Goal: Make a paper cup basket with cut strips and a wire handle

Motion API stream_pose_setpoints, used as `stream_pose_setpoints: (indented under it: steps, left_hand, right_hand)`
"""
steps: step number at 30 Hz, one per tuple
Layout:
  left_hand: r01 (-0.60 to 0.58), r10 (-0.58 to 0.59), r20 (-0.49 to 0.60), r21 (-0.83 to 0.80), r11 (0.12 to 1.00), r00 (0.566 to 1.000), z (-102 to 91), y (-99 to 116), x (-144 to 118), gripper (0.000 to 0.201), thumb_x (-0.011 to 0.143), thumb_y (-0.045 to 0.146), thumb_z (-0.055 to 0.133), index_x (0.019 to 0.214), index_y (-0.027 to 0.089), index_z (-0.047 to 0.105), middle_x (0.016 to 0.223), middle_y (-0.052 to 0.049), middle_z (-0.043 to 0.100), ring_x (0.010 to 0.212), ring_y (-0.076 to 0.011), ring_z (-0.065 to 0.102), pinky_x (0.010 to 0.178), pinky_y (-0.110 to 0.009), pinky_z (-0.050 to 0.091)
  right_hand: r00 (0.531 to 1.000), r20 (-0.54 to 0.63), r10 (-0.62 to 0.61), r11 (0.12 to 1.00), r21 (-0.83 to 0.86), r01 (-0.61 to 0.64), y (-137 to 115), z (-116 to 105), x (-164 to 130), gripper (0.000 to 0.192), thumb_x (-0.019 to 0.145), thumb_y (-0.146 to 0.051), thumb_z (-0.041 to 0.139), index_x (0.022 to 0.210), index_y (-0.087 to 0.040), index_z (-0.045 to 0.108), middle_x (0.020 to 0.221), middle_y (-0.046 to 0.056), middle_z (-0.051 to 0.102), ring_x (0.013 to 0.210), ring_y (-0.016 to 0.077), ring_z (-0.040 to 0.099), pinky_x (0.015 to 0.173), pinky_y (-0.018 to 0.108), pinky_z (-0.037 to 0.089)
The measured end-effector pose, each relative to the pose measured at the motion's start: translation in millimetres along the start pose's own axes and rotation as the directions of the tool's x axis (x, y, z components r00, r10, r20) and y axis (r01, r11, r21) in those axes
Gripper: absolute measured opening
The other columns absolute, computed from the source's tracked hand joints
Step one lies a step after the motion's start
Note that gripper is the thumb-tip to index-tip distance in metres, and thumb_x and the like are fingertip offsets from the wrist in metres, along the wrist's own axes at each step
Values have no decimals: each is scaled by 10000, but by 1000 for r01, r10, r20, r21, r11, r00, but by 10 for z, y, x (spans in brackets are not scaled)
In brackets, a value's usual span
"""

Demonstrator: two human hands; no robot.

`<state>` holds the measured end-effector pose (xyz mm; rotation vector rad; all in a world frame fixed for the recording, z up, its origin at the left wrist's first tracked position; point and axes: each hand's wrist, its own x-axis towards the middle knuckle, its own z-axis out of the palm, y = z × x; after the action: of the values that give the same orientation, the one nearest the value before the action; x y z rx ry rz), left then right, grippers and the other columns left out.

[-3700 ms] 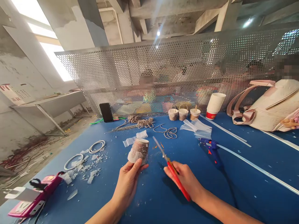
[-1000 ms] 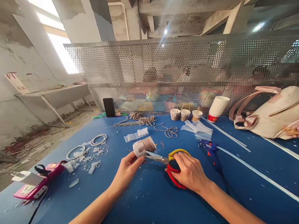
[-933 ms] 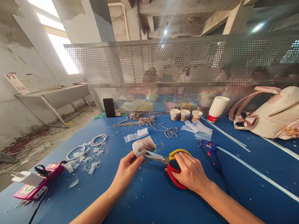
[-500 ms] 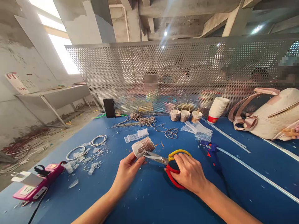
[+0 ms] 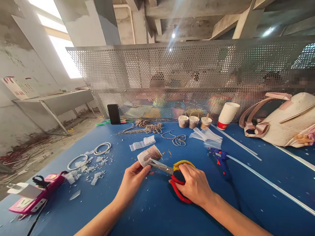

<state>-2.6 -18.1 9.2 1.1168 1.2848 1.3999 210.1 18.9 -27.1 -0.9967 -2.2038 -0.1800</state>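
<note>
My left hand pinches a small paper cup wound with brown and white cord; the cup lies tilted on its side above the table. In my right hand is a pair of scissors with one yellow and one red handle. The scissor blades reach to the cup's wall near my left thumb. They look nearly closed, and I cannot tell whether anything is between them. Just behind the cup lies a ribbed clear strip, with a few orange scraps to its right.
A blue glue gun with a long glue stick lies right. Behind are cord bundles, small cord-wrapped baskets, stacked paper cups and a bag. White rings, scraps and a pink power strip are left. A perforated screen stands behind.
My right hand and the scissors have moved slightly left, and the blades look more closed against the cup. My left hand still holds the cup. The whole view has shifted a little.
</note>
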Motion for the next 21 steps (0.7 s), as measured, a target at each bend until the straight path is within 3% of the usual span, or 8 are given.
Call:
stream_pose_setpoints:
  steps: [6,15,21]
  left_hand:
    - [0,-1,-30,-18,1000,1000,6,18,-6,402,673,398,736,1017,189,723,1030,-50,732,942,-260,639,769,-324,560]
    - [4,-4,47,9,1000,999,0,-29,-25,376,713,394,709,1043,213,715,1029,-33,732,956,-250,637,781,-308,554]
    - [-15,12,64,55,998,998,-18,-29,-7,375,746,388,679,1073,206,703,1019,-41,732,962,-256,635,788,-317,552]
  right_hand:
    - [986,140,91,985,131,-109,-63,6,-6,268,759,-393,681,881,-187,562,778,17,694,702,229,684,557,316,479]
    - [995,102,12,993,112,-24,-6,-29,24,273,783,-440,638,827,-184,554,720,28,692,655,227,684,527,299,451]
    - [999,49,-12,1000,-11,13,5,-55,11,276,785,-430,610,856,-169,559,744,52,683,657,222,667,540,298,451]
